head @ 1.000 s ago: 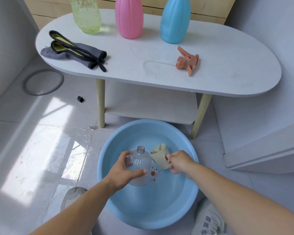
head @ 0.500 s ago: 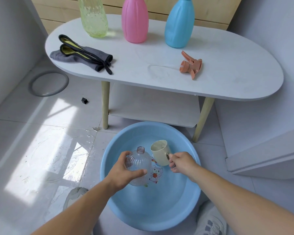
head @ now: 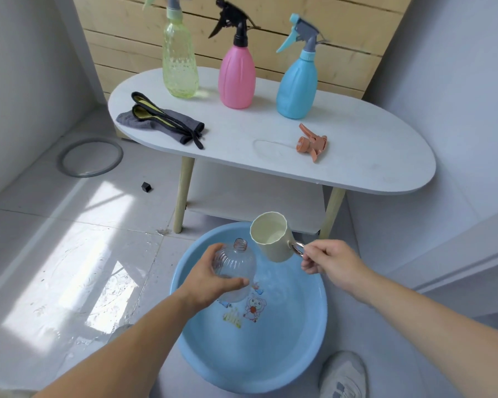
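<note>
Gripping a ribbed clear plastic bottle (head: 236, 268) (uncapped) over the round blue basin (head: 314, 349), the left hand (head: 210, 280) wraps its body; the right hand (head: 331, 259) pinches the faceted cream cup (head: 273, 239) by its metal handle.

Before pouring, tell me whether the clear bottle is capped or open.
Open: the clear bottle, held by the left hand, has a bare threaded neck, nothing screwed on.

The bottle (head: 236, 271) is clear ribbed plastic, and the cup (head: 272, 237) looks like matt cream plastic with what seems a shiny metal ring handle. The basin (head: 299, 354) is smooth glossy blue plastic, the table (head: 357, 156) matt white with pale wooden legs. The cloth (head: 161, 122) is soft grey fabric.
</note>
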Demonstrator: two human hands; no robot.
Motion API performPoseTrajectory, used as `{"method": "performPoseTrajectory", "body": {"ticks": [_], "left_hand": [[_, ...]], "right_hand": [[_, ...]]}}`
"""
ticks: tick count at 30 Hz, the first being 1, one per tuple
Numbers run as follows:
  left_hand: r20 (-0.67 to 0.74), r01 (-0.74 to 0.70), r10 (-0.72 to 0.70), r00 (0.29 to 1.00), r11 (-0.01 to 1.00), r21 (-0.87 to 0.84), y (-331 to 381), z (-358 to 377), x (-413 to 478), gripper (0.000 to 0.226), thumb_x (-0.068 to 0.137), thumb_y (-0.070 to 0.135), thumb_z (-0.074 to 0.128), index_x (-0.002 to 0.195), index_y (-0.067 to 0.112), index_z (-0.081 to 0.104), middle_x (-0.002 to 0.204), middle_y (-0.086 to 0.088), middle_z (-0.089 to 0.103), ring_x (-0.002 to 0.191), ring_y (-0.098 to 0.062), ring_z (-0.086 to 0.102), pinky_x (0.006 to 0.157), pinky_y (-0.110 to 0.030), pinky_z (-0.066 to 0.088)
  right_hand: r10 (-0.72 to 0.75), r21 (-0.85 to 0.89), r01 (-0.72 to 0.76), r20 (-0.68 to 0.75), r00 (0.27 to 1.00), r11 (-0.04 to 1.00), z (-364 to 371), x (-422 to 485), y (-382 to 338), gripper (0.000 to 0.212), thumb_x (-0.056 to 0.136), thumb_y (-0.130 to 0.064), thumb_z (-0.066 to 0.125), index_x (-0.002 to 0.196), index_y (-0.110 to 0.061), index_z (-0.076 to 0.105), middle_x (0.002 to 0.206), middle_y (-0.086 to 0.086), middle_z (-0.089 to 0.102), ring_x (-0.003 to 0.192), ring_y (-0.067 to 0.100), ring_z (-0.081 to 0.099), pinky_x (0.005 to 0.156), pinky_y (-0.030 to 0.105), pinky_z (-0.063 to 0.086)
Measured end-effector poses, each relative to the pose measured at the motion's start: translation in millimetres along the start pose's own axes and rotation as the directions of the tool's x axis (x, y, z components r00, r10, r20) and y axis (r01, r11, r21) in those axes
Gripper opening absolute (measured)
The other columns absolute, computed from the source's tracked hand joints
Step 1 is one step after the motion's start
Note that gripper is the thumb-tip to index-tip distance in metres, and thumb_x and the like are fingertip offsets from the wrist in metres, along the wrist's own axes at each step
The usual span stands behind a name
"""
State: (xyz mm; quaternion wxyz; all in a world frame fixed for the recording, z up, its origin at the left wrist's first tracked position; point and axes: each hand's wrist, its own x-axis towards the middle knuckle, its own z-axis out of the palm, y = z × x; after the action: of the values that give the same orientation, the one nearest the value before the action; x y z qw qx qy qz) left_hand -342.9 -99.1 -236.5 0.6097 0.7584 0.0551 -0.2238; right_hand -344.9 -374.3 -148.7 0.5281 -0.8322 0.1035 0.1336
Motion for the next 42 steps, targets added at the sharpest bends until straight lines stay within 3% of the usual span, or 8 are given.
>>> {"method": "performPoseTrajectory", "body": {"ticks": [3, 7, 12, 21, 24, 33, 39, 42], "left_hand": [[0.025, -0.051, 0.051, 0.998, 0.999, -0.003, 15, 0, -2, 0.088, 0.065, 0.026, 0.099, 0.137, 0.036, 0.049, 0.132, 0.007, 0.06, 0.12, -0.01, 0.062, 0.096, -0.022, 0.051], [0.048, -0.134, 0.134, 0.99, 0.991, -0.004, 34, 1, -5, 0.098, 0.051, 0.042, 0.099, 0.137, 0.038, 0.053, 0.132, 0.005, 0.064, 0.121, -0.013, 0.065, 0.103, -0.034, 0.056], [0.074, -0.217, 0.219, 0.973, 0.976, -0.029, 53, 4, -13, 0.09, 0.053, 0.039, 0.097, 0.133, 0.038, 0.056, 0.127, 0.008, 0.068, 0.113, -0.006, 0.068, 0.089, -0.021, 0.057], [0.039, -0.263, 0.262, 0.964, 0.965, 0.008, 60, 1, -14, 0.089, 0.055, 0.044, 0.099, 0.133, 0.042, 0.054, 0.128, 0.007, 0.068, 0.122, -0.013, 0.065, 0.106, -0.042, 0.056], [0.029, -0.263, 0.263, 0.964, 0.965, 0.017, 61, 2, -15, 0.089, 0.054, 0.045, 0.098, 0.131, 0.043, 0.053, 0.127, 0.008, 0.068, 0.121, -0.012, 0.065, 0.106, -0.041, 0.055], [0.026, -0.239, 0.239, 0.971, 0.971, 0.01, 60, 1, -17, 0.082, 0.061, 0.033, 0.099, 0.128, 0.045, 0.053, 0.125, 0.012, 0.067, 0.115, -0.006, 0.066, 0.102, -0.036, 0.057], [0.026, -0.235, 0.235, 0.972, 0.972, 0.004, 58, 0, -20, 0.075, 0.068, 0.021, 0.098, 0.122, 0.047, 0.053, 0.124, 0.011, 0.067, 0.117, -0.01, 0.066, 0.1, -0.031, 0.056], [0.018, -0.233, 0.233, 0.972, 0.972, 0.009, 57, 1, -19, 0.075, 0.064, 0.027, 0.097, 0.122, 0.047, 0.054, 0.123, 0.012, 0.068, 0.116, -0.009, 0.066, 0.103, -0.035, 0.056]], "right_hand": [[-0.073, -0.024, 0.073, -0.005, 0.997, 0.997, -18, -16, -23, 0.032, 0.099, -0.008, 0.054, 0.07, -0.007, 0.069, 0.072, 0.007, 0.069, 0.074, 0.021, 0.068, 0.084, 0.042, 0.059], [-0.163, -0.055, 0.163, -0.011, 0.986, 0.985, -35, -34, -50, 0.031, 0.099, -0.008, 0.054, 0.074, -0.007, 0.071, 0.075, 0.007, 0.07, 0.076, 0.026, 0.068, 0.083, 0.036, 0.06], [-0.275, -0.112, 0.27, -0.036, 0.961, 0.956, -44, -43, -66, 0.03, 0.099, -0.01, 0.055, 0.075, -0.016, 0.073, 0.077, 0.005, 0.073, 0.078, 0.023, 0.07, 0.085, 0.039, 0.058], [-0.361, -0.228, 0.336, -0.077, 0.929, 0.914, -48, -49, -78, 0.029, 0.097, -0.012, 0.057, 0.073, -0.021, 0.071, 0.078, -0.003, 0.074, 0.076, 0.013, 0.07, 0.08, 0.025, 0.053], [-0.377, -0.263, 0.346, -0.079, 0.923, 0.901, -50, -49, -78, 0.025, 0.097, -0.014, 0.058, 0.076, -0.017, 0.072, 0.078, -0.005, 0.073, 0.078, 0.012, 0.069, 0.082, 0.032, 0.053], [-0.442, -0.315, 0.4, -0.073, 0.894, 0.861, -50, -46, -76, 0.024, 0.097, -0.018, 0.06, 0.076, -0.023, 0.071, 0.076, 0.007, 0.069, 0.08, 0.038, 0.062, 0.08, 0.055, 0.052], [-0.473, -0.346, 0.423, -0.071, 0.878, 0.837, -50, -44, -76, 0.022, 0.096, -0.018, 0.061, 0.076, -0.021, 0.071, 0.076, 0.005, 0.068, 0.079, 0.036, 0.062, 0.077, 0.049, 0.05], [-0.479, -0.348, 0.429, -0.068, 0.875, 0.834, -51, -42, -76, 0.023, 0.096, -0.018, 0.061, 0.076, -0.025, 0.07, 0.076, -0.003, 0.068, 0.079, 0.032, 0.061, 0.076, 0.045, 0.05]]}}
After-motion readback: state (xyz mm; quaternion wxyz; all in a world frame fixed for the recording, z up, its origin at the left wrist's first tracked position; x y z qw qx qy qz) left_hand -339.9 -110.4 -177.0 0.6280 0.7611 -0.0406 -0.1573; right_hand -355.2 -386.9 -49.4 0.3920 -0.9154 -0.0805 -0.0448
